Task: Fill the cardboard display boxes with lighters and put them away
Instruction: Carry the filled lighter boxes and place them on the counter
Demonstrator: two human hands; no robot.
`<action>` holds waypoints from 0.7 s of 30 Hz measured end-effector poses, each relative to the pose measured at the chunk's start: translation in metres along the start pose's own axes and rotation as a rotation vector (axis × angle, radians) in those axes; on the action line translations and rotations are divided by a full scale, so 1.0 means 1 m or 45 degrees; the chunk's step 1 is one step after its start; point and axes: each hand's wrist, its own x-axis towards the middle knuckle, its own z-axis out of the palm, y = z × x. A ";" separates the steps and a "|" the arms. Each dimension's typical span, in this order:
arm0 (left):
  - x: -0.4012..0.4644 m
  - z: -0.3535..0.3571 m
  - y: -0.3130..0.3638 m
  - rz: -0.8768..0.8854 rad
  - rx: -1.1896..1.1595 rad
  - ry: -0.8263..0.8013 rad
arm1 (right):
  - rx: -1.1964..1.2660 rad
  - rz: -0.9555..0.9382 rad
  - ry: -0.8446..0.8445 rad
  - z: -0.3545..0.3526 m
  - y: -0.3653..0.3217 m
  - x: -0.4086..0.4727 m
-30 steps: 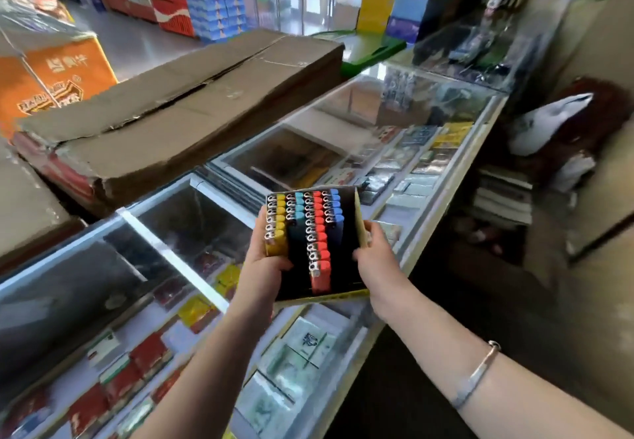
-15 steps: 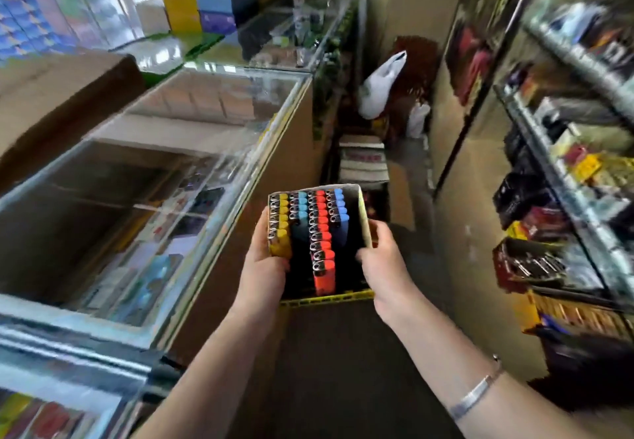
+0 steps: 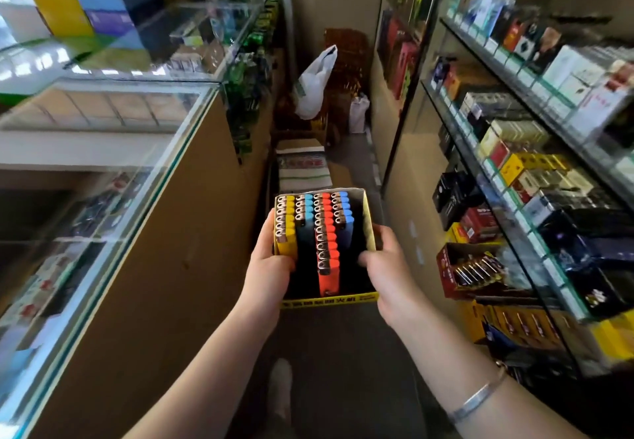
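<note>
A narrow aisle behind the counter of a small tobacco and convenience shop: a glass counter point(image 3: 113, 150) displays packaged goods on one side, while glass shelves point(image 3: 535, 150) lined with cigarette packs point(image 3: 507, 150) fill the other. Stacked cartons point(image 3: 302, 171) crowd the floor beyond.

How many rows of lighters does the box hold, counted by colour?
Yellow row: 1
Light blue row: 1
Red row: 1
Dark blue row: 1
Total: 4 rows in the box
</note>
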 end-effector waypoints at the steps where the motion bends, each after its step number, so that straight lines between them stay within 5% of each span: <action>1: 0.013 0.002 0.003 -0.005 -0.004 -0.012 | 0.002 -0.002 0.017 0.001 -0.004 0.011; 21: 0.295 0.011 0.089 -0.038 0.147 -0.386 | 0.210 0.070 0.331 0.057 -0.096 0.238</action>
